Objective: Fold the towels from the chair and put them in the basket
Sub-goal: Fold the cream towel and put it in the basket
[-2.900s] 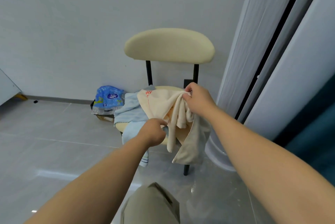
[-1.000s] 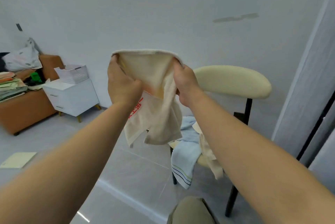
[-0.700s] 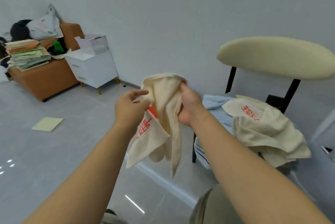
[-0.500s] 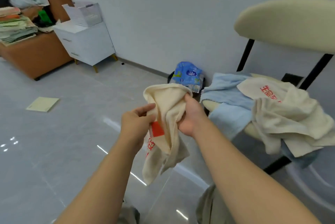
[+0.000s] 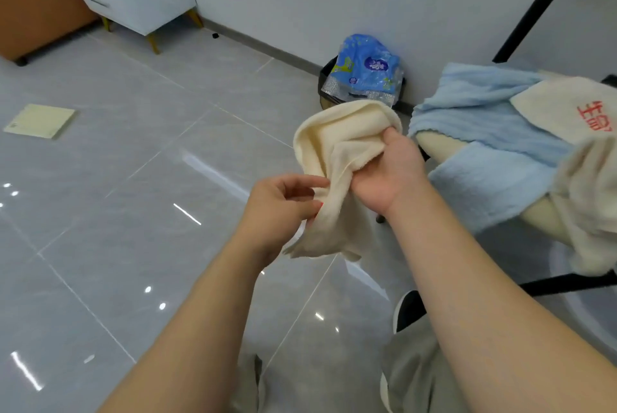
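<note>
Glossy grey tiled floor (image 5: 133, 179) spreads underfoot. Left of the cream padded chair (image 5: 434, 149), the left hand (image 5: 283, 205) pinches the hanging edge of a crumpled cream terry towel (image 5: 337, 142), whose top loops over. The right hand (image 5: 390, 172) has its fingers clenched round the bunched middle. On the chair lie a pale blue ribbed towel (image 5: 484, 118) and a red-printed cream towel (image 5: 567, 102).

Only legible print I get: red characters on the cream towel (image 5: 564, 102) lying on the chair (image 5: 437, 148). First one looks like 生 to me; the next is cut by the frame edge. The blue packet (image 5: 367, 68) by the wall has a purple oval logo with white marks, too small to read. The held towel (image 5: 337, 145) shows a sliver of red at the left hand (image 5: 283, 205), not legible.
</note>
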